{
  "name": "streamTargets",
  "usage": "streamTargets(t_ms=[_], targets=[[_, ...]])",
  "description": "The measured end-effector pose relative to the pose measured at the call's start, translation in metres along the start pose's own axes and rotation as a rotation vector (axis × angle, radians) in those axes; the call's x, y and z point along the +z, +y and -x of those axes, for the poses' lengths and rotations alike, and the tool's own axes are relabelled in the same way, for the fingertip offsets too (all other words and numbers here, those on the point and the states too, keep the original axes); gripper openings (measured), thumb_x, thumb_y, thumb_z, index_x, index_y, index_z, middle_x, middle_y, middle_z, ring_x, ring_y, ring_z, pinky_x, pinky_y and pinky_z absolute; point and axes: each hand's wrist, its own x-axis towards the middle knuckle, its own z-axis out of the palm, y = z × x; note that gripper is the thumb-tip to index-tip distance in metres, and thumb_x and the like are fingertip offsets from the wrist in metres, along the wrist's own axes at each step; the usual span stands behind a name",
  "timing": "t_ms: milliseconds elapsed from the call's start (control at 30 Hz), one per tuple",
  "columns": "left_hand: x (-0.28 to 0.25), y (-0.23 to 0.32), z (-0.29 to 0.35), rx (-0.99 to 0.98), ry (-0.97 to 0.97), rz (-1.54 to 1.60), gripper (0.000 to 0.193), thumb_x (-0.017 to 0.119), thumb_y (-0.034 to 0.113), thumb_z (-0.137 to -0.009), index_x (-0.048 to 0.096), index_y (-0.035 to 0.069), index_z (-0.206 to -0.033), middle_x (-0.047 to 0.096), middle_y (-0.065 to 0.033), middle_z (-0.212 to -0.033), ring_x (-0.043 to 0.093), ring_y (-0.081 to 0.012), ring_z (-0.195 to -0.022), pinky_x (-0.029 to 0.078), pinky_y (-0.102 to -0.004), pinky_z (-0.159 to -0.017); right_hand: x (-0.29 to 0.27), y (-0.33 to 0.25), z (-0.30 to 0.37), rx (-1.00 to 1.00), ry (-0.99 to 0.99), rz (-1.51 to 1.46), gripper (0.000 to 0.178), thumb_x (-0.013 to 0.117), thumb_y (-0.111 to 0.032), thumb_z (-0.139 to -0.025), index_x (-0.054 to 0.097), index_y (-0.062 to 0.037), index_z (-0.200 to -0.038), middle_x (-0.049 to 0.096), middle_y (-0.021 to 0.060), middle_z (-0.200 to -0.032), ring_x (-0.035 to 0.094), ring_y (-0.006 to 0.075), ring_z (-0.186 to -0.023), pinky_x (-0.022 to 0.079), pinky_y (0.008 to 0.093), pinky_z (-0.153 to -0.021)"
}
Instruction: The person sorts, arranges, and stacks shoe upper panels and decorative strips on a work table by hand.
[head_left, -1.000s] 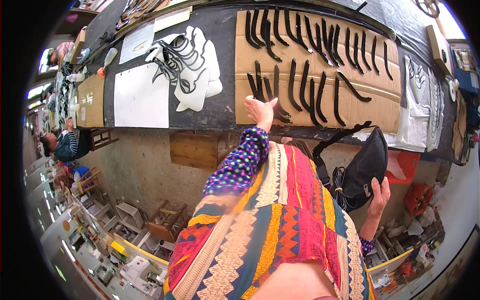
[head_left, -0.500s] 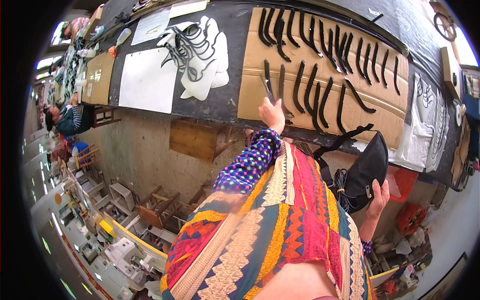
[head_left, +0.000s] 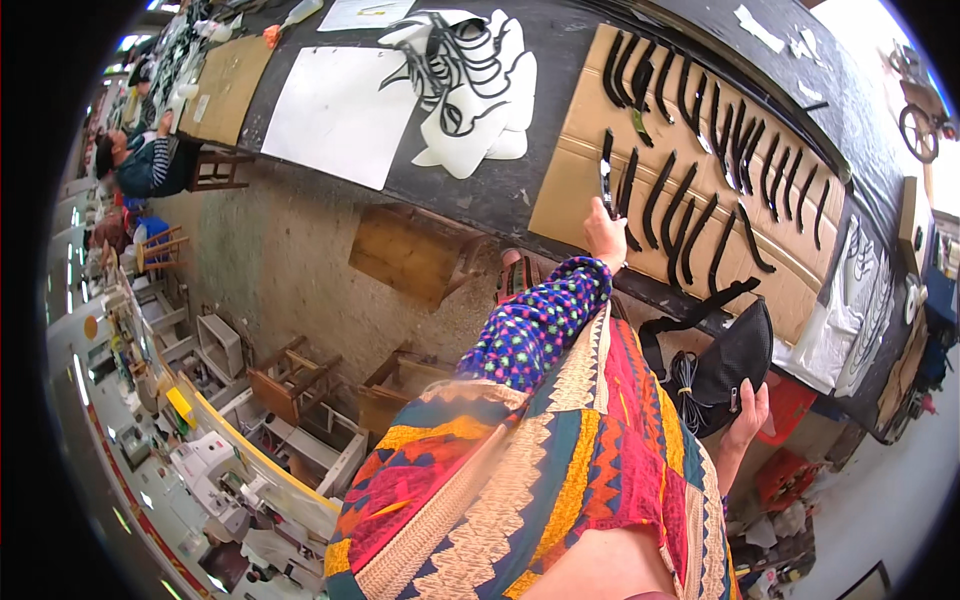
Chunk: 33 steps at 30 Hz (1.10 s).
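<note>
Holding one black curved strip [head_left: 606, 172] by its lower end, the left hand [head_left: 604, 232] has its fingers pinched around it above the cardboard sheet [head_left: 570, 195] on the dark tabletop [head_left: 520, 190]. This strip looks thin, light and bendable, so I judge a hold nearer its middle steadier. The right hand [head_left: 748, 415] grips a black bag [head_left: 725, 365], fingers closed on it.

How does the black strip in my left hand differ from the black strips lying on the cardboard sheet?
The strip in the left hand is raised and pinched at its lower end; the other strips lie flat on the cardboard sheet, untouched. The held one looks nearly straight; many laid ones curve. All are black, narrow and similar in length.
</note>
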Motion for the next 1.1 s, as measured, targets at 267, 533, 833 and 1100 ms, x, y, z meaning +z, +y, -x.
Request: streamTargets(t_ms=[267,533,833,1100], targets=[[0.006,0.0,0.008,0.107,0.128,0.043,0.043,0.07,-0.005,-0.072,0.043,-0.001,-0.105,0.057,-0.0257,-0.093,0.056,-0.0448,-0.093,0.045,-0.0483,-0.078,0.025,-0.009,0.012,-0.028,0.0,0.004,0.003,0.058,-0.009,-0.092,0.06,-0.0073,-0.095,0.057,-0.0063,-0.082,0.049,0.0006,-0.07,0.038,0.016,-0.061],[0.004,0.006,0.007,-0.118,0.047,0.045,0.044,0.066,0.002,-0.08,0.04,0.002,-0.115,0.059,-0.0237,-0.093,0.059,-0.0414,-0.089,0.048,-0.0485,-0.076,0.013,-0.004,0.007,-0.039,0.006,0.017,0.014,0.057,-0.008,-0.091,0.061,-0.003,-0.103,0.061,-0.0016,-0.093,0.054,0.0066,-0.082,0.043,0.0215,-0.076],[-0.161,0.061,-0.066,0.11,-0.162,0.738,0.052,0.079,-0.009,-0.062,0.051,0.0,-0.105,0.063,-0.0075,-0.084,0.062,-0.0168,-0.068,0.053,-0.0269,-0.058,-0.012,0.031,-0.005,-0.016,-0.014,-0.049,0.018,0.057,-0.011,-0.091,0.06,-0.0008,-0.105,0.063,0.0024,-0.096,0.059,0.0117,-0.081,0.048,0.0266,-0.076],[-0.401,0.047,-0.297,0.255,0.162,0.537,0.038,0.082,-0.004,-0.06,0.059,-0.003,-0.09,0.067,-0.01,-0.078,0.064,-0.0182,-0.059,0.054,-0.0293,-0.057,0.012,0.073,0.019,0.01,0.129,0.028,0.023,0.052,-0.011,-0.091,0.06,0.0009,-0.108,0.063,0.0054,-0.096,0.061,0.0158,-0.082,0.049,0.0294,-0.075]])
